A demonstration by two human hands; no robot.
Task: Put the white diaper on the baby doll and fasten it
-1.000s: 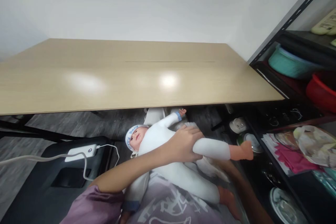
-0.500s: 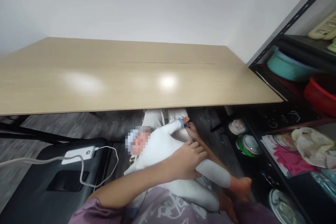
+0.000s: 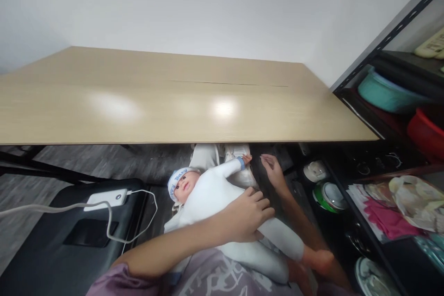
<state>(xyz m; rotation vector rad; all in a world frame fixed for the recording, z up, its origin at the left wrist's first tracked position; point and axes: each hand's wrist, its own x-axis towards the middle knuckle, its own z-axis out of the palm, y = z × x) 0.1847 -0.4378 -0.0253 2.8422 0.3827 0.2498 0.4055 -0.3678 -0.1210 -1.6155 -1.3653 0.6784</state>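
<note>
A baby doll (image 3: 222,196) in a white suit with blue cuffs lies across my lap, its head to the left under a white and blue cap (image 3: 178,178). My left hand (image 3: 251,215) rests over the doll's waist and hip, fingers curled round its body. To the right of the doll's raised hand (image 3: 246,159), my right hand (image 3: 273,171) is held up with its fingers loosely bent and apart from the doll. I see nothing between those fingers. The doll's bare feet (image 3: 319,261) point to the lower right.
A wooden table (image 3: 194,111) spans the view ahead of me. On the left, a black padded seat (image 3: 41,245) holds a white power bank (image 3: 109,198) with a cable and a dark phone (image 3: 90,233). Shelving at right carries a teal basin (image 3: 388,92), a red bowl (image 3: 428,129) and bags.
My right hand has let go of the doll's hand and moved right, away from it. My left hand stays on the doll, which keeps its place. The view has shifted slightly.
</note>
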